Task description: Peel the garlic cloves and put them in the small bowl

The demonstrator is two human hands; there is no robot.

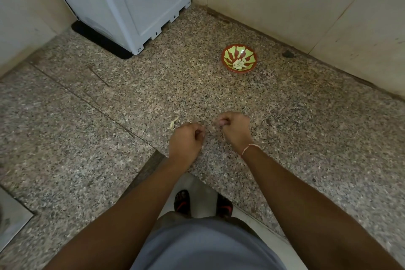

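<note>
A small red and green bowl (239, 50) stands on the speckled stone counter (219, 94) at the back right, with several peeled garlic cloves (238, 64) inside. Near the counter's front edge, my right hand (235, 128) has its fingers curled and pinches a small pinkish garlic clove (221, 123) at its fingertips. A short gap to the left, my left hand (186, 140) is curled into a loose fist; nothing shows in it. A scrap of pale garlic peel (173, 125) lies on the counter just beyond the left hand.
A white plastic appliance (122, 2) on a black mat fills the back left corner. Tiled walls (285, 2) close off the back and right. A metal sink edge (11, 219) shows at the lower left. My feet in sandals (182, 201) are below the counter edge.
</note>
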